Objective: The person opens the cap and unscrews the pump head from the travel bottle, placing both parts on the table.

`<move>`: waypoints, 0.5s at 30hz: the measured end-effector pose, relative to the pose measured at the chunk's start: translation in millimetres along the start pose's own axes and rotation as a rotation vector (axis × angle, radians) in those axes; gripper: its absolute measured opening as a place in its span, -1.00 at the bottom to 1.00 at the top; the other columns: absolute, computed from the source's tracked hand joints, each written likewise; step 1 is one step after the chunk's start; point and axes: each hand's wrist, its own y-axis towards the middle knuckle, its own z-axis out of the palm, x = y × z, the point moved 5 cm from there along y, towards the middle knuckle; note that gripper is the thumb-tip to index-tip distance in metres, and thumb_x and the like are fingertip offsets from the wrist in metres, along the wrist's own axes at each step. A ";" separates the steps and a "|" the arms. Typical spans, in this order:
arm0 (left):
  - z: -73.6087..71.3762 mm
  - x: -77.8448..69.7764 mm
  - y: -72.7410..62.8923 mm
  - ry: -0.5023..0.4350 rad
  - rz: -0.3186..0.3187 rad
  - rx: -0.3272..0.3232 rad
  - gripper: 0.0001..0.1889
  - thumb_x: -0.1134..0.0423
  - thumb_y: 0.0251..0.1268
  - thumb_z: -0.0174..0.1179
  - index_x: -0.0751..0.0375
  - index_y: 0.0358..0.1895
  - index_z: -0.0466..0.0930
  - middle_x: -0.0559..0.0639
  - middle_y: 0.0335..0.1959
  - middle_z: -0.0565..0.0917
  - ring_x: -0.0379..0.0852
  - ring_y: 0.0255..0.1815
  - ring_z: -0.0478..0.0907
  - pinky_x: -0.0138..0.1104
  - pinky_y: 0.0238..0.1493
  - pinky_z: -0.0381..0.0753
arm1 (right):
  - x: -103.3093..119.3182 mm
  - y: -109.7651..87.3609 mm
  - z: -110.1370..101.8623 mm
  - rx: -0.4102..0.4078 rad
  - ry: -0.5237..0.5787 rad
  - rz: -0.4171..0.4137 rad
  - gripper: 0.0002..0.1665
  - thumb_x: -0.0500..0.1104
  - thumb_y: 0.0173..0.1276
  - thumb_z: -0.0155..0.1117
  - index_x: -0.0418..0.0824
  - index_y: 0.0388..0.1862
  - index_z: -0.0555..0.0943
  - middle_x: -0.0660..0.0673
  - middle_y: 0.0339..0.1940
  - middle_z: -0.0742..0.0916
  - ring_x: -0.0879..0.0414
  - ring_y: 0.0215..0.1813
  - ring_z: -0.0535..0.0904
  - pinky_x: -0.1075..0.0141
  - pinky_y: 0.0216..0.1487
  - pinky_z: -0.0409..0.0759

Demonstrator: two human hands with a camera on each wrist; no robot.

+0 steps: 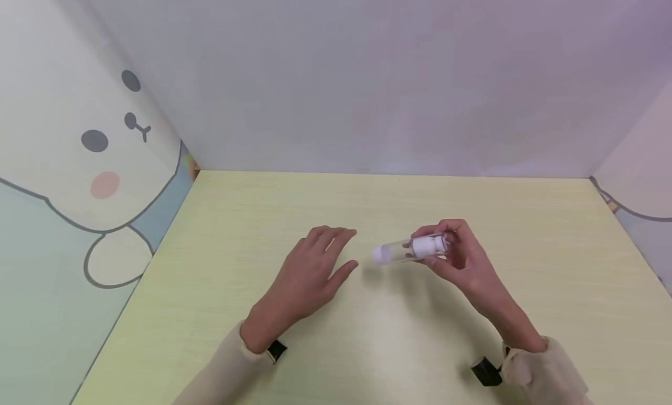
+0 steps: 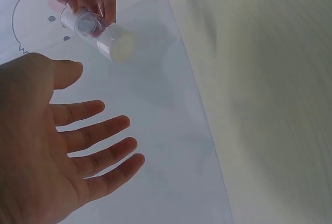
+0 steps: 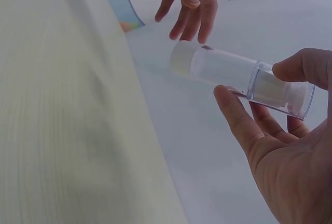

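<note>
A small clear plastic bottle [image 1: 411, 248] with a white base and a transparent cap lies sideways in the air above the pale yellow-green table [image 1: 399, 195]. My right hand [image 1: 458, 254] pinches its capped end between thumb and fingers; the right wrist view shows the bottle [image 3: 236, 76] held this way, white base pointing left. My left hand [image 1: 315, 271] hovers with fingers spread just left of the bottle, a small gap between them. In the left wrist view the open left palm [image 2: 57, 146] faces the bottle [image 2: 101, 32], holding nothing.
White panels wall the table: a cartoon bear panel [image 1: 89, 160] on the left, a plain panel [image 1: 367, 72] at the back, another [image 1: 640, 160] on the right. A dark wrist-strap piece [image 1: 485, 371] sits by my right sleeve.
</note>
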 end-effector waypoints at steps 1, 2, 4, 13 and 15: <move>0.4 -1.4 0.7 -0.012 0.010 -0.001 -0.48 0.04 0.56 0.21 0.09 0.46 0.43 -0.02 0.33 0.59 0.05 0.36 0.50 -0.11 0.26 0.65 | 0.2 0.1 0.7 0.003 -0.002 0.001 -0.53 -0.60 0.45 0.04 -0.22 0.17 0.27 -0.09 0.22 0.67 0.12 0.19 0.66 0.34 0.15 0.72; 0.5 -2.9 1.3 -0.028 0.019 -0.001 -0.49 0.05 0.55 0.22 0.10 0.46 0.43 -0.01 0.34 0.58 0.05 0.37 0.49 -0.12 0.30 0.64 | 0.4 0.3 1.3 0.005 0.000 0.001 -0.53 -0.60 0.44 0.04 -0.22 0.17 0.27 -0.10 0.22 0.67 0.12 0.18 0.66 0.34 0.15 0.72; 0.7 -5.5 2.4 -0.060 0.032 0.001 -0.49 0.07 0.56 0.22 0.12 0.46 0.43 0.01 0.35 0.56 0.04 0.39 0.46 -0.16 0.35 0.61 | 0.4 0.7 2.5 0.009 0.013 0.007 -0.53 -0.60 0.45 0.04 -0.21 0.16 0.27 -0.10 0.22 0.66 0.11 0.20 0.65 0.32 0.17 0.72; 4.2 -11.5 4.4 -0.113 0.058 0.014 -0.49 0.09 0.58 0.20 0.14 0.46 0.41 0.03 0.37 0.52 0.03 0.41 0.43 -0.18 0.39 0.58 | 2.1 1.4 8.7 0.020 0.028 0.035 -0.53 -0.59 0.45 0.05 -0.15 0.14 0.28 -0.12 0.22 0.63 0.11 0.19 0.63 0.35 0.16 0.71; 5.4 -12.7 4.6 -0.120 0.063 0.017 -0.49 0.08 0.57 0.20 0.14 0.46 0.41 0.03 0.37 0.52 0.03 0.42 0.42 -0.19 0.40 0.58 | 3.2 1.5 10.6 0.029 0.026 0.033 -0.53 -0.59 0.45 0.05 -0.16 0.14 0.28 -0.13 0.22 0.63 0.10 0.18 0.62 0.35 0.15 0.70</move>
